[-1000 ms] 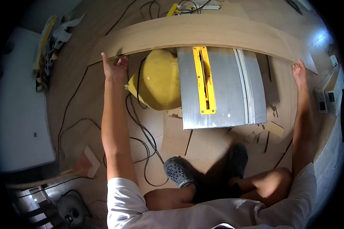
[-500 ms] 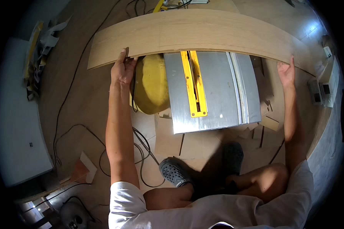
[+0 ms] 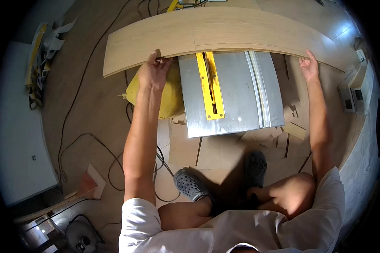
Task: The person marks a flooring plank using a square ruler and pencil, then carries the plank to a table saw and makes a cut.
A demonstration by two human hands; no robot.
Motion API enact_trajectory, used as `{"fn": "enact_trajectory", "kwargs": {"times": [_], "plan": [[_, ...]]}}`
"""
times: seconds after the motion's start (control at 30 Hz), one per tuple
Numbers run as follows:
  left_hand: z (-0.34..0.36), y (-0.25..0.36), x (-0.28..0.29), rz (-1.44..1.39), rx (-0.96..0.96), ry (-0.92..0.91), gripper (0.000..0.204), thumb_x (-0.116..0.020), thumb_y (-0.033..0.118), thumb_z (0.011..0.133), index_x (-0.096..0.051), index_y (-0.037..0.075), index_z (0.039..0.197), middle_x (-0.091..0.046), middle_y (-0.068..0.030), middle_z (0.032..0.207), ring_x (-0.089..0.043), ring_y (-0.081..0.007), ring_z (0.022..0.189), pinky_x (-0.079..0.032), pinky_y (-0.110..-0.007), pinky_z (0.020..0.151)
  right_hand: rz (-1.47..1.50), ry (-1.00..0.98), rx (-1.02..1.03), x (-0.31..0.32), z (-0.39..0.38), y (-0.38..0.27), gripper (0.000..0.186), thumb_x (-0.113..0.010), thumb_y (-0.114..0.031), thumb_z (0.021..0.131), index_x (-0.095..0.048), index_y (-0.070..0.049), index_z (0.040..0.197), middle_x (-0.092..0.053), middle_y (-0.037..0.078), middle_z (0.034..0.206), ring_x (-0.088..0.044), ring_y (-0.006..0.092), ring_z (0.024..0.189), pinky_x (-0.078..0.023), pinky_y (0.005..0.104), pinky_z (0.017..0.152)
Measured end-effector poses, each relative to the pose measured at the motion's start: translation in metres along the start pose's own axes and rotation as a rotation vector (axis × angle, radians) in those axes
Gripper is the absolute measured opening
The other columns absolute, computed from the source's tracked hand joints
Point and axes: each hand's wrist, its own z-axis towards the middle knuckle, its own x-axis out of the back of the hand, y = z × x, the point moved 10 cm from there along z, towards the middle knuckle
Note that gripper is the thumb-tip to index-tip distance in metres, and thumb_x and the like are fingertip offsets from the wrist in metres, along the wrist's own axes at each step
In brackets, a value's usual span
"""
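Observation:
A long, light wooden plank [image 3: 223,29] lies crosswise over the far part of a grey metal table saw top [image 3: 236,88]. My left hand [image 3: 153,76] is closed on its near edge, left of the saw, thumb on top and the other fingers under it. My right hand [image 3: 309,68] pinches the same edge beyond the saw's right side, thumb upward. In the saw top sits a yellow slotted insert [image 3: 211,92], its far end covered by the plank. A pale groove [image 3: 259,92] runs along the right part of the top.
A yellow bulging bag [image 3: 171,95] rests against the saw's left side. Black cables [image 3: 86,135] loop over the floor at left. Wood offcuts [image 3: 293,130] lie right of the saw. A white panel [image 3: 21,126] stands far left. My feet in dark clogs [image 3: 192,184] are near the saw.
My left hand has shifted right along the plank's edge, and my right hand is slightly farther left. The plank's left end sits a little more to the right.

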Motion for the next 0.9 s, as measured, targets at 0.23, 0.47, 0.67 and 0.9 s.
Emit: {"fn": "enact_trajectory", "kwargs": {"times": [0.23,0.47,0.67,0.9], "plan": [[0.015,-0.012,0.013,-0.034,0.019,0.016,0.009,-0.065,0.008,0.097,-0.064,0.002,0.105,-0.065,-0.0073,0.099,-0.06,-0.0217,0.096,-0.055,-0.043,0.094,-0.042,-0.043,-0.006,-0.006,0.002,-0.013,0.024,-0.072,-0.005,0.09,-0.062,-0.006,0.112,-0.067,0.006,0.111,-0.064,0.0204,0.106,-0.053,0.0329,0.091],[0.002,-0.021,0.001,0.008,0.057,-0.07,0.02,-0.069,0.005,0.095,-0.062,-0.001,0.112,-0.065,-0.0119,0.109,-0.062,-0.0242,0.101,-0.058,-0.04,0.09,0.153,-0.034,0.027,-0.025,-0.01,0.009,0.027,-0.075,-0.01,0.089,-0.064,-0.008,0.113,-0.067,0.007,0.117,-0.063,0.0237,0.108,-0.05,0.0389,0.095],[0.002,-0.023,0.003,0.052,0.076,-0.093,0.019,-0.068,0.008,0.096,-0.063,-0.001,0.112,-0.066,-0.0115,0.107,-0.063,-0.0233,0.102,-0.057,-0.04,0.093,0.006,-0.079,0.061,-0.03,0.003,0.009,0.027,-0.075,-0.01,0.088,-0.064,-0.005,0.113,-0.067,0.008,0.117,-0.063,0.0241,0.11,-0.051,0.0376,0.095],[-0.003,-0.024,0.002,0.063,0.057,-0.096,0.023,-0.067,0.009,0.097,-0.061,-0.003,0.115,-0.065,-0.0125,0.111,-0.062,-0.0231,0.103,-0.058,-0.039,0.092,0.018,-0.081,0.057,-0.025,-0.005,0.006,0.025,-0.071,-0.009,0.09,-0.062,-0.003,0.113,-0.067,0.008,0.114,-0.065,0.0232,0.108,-0.054,0.0362,0.096]]}}
